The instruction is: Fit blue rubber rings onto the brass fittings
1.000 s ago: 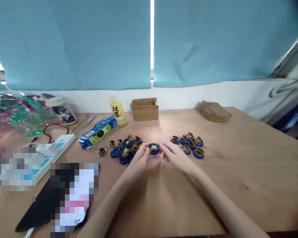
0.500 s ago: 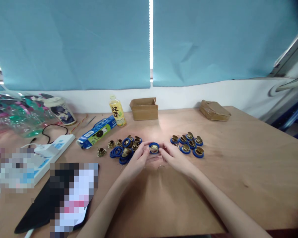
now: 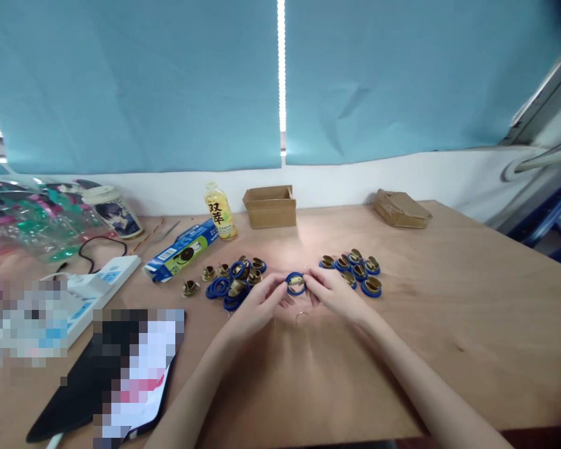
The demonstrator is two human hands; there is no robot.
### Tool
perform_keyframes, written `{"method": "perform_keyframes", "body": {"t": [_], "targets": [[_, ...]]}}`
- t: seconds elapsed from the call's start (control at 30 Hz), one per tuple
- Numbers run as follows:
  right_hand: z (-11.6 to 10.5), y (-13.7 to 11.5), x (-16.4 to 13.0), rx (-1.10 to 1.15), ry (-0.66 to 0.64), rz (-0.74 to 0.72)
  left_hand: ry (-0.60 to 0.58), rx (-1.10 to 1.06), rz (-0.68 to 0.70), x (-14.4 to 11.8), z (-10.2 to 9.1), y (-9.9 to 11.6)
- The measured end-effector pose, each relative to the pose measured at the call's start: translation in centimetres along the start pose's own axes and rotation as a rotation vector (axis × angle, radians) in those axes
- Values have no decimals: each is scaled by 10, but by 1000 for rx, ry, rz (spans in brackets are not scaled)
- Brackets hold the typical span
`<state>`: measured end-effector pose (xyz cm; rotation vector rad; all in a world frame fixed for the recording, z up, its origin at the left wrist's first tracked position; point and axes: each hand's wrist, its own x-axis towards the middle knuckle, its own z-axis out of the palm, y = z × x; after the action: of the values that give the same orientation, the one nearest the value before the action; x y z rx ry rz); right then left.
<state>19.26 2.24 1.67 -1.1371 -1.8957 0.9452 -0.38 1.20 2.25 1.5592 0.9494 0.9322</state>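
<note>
Both hands meet mid-bench: left hand (image 3: pixel 257 300) and right hand (image 3: pixel 330 292) pinch one blue ring (image 3: pixel 295 283) with a brass insert between fingertips, held just off the bench (image 3: pixel 449 299). Looks light, stiff, small; grip by the rim. Loose pile (image 3: pixel 231 280) left, finished group (image 3: pixel 355 269) right.

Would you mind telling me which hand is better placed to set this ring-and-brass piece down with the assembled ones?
Probably the right hand: it shares the blue ring piece with the left hand, and the assembled group lies just beside it.
</note>
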Motion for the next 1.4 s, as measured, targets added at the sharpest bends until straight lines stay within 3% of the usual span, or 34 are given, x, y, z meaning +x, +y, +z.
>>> {"method": "perform_keyframes", "body": {"t": [0.33,0.53,1.0,1.17,1.4], "targets": [[14,0,-1,275,-122,19,125,3,-20,-8,-3,-4],[14,-5,0,371,-101,41,171,-110,-23,-9,0,-8],[12,-1,-2,495,-124,160,59,-319,-56,-14,-3,-6],[11,-1,-2,442,-116,74,38,-338,-81,-13,-1,-5],[11,-8,-3,153,84,-19,68,-333,-133,-13,3,-3]]}}
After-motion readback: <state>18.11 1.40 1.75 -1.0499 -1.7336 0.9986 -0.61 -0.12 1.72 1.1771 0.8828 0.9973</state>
